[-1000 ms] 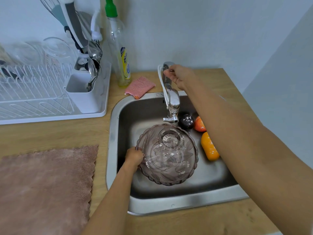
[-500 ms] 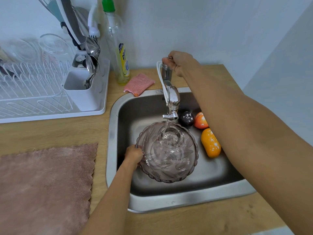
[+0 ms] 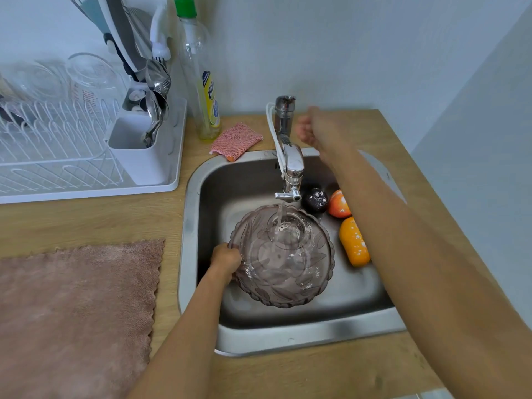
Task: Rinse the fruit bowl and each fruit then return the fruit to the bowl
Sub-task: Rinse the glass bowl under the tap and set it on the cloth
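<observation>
A smoky transparent fruit bowl (image 3: 283, 263) with white specks is tilted inside the steel sink (image 3: 193, 226), under a thin stream from the tap (image 3: 290, 162). My left hand (image 3: 226, 259) grips the bowl's left rim. My right hand (image 3: 315, 129) hovers just right of the tap's top, off the tap, fingers loosely curled and holding nothing. Three fruits lie in the sink at the right: a dark plum (image 3: 315, 200), a red-orange fruit (image 3: 338, 204) and an orange one (image 3: 352, 241), partly behind my right forearm.
A white dish rack (image 3: 86, 156) with glasses and cutlery stands at the back left. A dish soap bottle (image 3: 201, 82) and a pink scrub pad (image 3: 236, 139) sit behind the sink. A brown towel (image 3: 74, 309) lies on the wooden counter at the left.
My right hand let go of the tap's top and moved a little to the right. Water now runs into the bowl. My left hand kept its hold on the rim.
</observation>
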`<control>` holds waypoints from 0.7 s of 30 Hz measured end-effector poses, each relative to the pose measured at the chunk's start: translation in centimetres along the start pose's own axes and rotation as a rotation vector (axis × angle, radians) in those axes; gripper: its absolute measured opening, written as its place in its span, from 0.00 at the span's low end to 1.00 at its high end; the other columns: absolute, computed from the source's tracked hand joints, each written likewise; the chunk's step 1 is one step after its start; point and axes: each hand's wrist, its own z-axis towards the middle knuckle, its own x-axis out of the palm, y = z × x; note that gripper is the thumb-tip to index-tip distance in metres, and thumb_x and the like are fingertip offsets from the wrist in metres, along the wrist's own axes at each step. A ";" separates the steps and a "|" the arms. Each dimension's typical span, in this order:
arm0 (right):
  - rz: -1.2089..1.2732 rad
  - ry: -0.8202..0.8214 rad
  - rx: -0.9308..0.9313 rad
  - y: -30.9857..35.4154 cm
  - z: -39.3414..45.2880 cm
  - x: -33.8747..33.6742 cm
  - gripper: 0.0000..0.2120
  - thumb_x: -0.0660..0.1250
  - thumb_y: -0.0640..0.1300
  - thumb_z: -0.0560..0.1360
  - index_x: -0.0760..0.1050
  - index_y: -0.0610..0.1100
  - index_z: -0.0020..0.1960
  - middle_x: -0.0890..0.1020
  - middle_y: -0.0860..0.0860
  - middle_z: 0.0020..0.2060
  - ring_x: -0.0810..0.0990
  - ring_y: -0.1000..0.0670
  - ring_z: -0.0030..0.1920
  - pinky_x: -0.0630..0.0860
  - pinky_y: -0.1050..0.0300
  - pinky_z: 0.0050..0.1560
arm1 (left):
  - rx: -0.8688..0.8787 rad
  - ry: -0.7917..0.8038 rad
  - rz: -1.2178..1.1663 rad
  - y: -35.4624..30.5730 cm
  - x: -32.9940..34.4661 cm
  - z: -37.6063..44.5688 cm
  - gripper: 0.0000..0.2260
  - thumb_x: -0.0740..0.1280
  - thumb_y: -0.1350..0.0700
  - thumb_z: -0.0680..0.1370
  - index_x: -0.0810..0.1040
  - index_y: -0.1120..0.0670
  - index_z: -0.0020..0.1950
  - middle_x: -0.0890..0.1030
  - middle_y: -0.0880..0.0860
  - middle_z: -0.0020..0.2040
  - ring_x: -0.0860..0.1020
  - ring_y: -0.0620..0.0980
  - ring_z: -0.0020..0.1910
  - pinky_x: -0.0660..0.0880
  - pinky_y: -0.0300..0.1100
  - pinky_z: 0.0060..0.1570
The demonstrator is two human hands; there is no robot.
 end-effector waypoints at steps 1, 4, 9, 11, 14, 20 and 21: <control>-0.063 -0.013 0.001 -1.5 -0.7 -0.6 0.15 0.60 0.53 0.80 0.77 0.44 0.43 0.80 0.51 0.32 0.78 0.57 0.29 0.75 0.65 0.31 | 0.003 0.002 0.006 0.0 0.0 0.1 0.12 0.60 0.59 0.79 0.78 0.61 0.59 0.81 0.61 0.53 0.80 0.62 0.53 0.78 0.58 0.56; -0.117 -0.045 0.028 -6.9 -3.9 -2.6 0.15 0.62 0.50 0.80 0.78 0.44 0.40 0.80 0.50 0.28 0.77 0.54 0.27 0.75 0.64 0.28 | 0.007 0.002 0.008 -0.1 -0.1 -0.1 0.12 0.60 0.59 0.80 0.78 0.60 0.58 0.81 0.61 0.53 0.80 0.62 0.53 0.78 0.57 0.56; -0.410 -0.049 0.059 -15.4 -8.6 -5.4 0.14 0.65 0.48 0.78 0.80 0.44 0.36 0.83 0.46 0.31 0.83 0.47 0.36 0.81 0.48 0.45 | 0.034 0.010 -0.008 -0.4 -0.3 -1.0 0.12 0.59 0.61 0.78 0.78 0.62 0.56 0.81 0.63 0.52 0.80 0.62 0.51 0.79 0.57 0.54; -0.569 -0.114 0.082 -17.3 -9.2 -6.2 0.12 0.66 0.48 0.76 0.81 0.44 0.36 0.85 0.43 0.36 0.83 0.42 0.44 0.75 0.54 0.43 | 0.041 -0.005 -0.014 -0.5 -0.3 -1.3 0.11 0.58 0.61 0.79 0.78 0.61 0.56 0.81 0.62 0.53 0.80 0.62 0.53 0.78 0.57 0.56; -0.763 -0.218 0.122 -17.6 -10.2 -6.8 0.09 0.68 0.49 0.74 0.81 0.45 0.47 0.84 0.43 0.48 0.80 0.39 0.54 0.72 0.56 0.46 | 0.044 -0.024 -0.011 -0.6 -0.4 -1.4 0.12 0.58 0.62 0.80 0.77 0.61 0.59 0.80 0.62 0.54 0.79 0.62 0.54 0.78 0.55 0.57; -0.921 -0.031 0.259 -17.9 -11.5 -8.4 0.19 0.68 0.51 0.74 0.71 0.43 0.60 0.80 0.44 0.48 0.80 0.41 0.49 0.77 0.50 0.47 | 0.062 0.002 -0.081 -1.0 -0.5 -2.5 0.11 0.58 0.60 0.81 0.76 0.59 0.60 0.80 0.61 0.54 0.80 0.60 0.52 0.79 0.52 0.54; -0.778 0.018 0.265 -17.8 -11.7 -8.6 0.14 0.66 0.47 0.76 0.72 0.43 0.59 0.80 0.45 0.44 0.80 0.42 0.41 0.80 0.50 0.40 | 0.080 0.009 -0.116 -1.2 -0.4 -2.6 0.11 0.58 0.61 0.81 0.77 0.59 0.60 0.81 0.60 0.52 0.80 0.59 0.50 0.79 0.51 0.52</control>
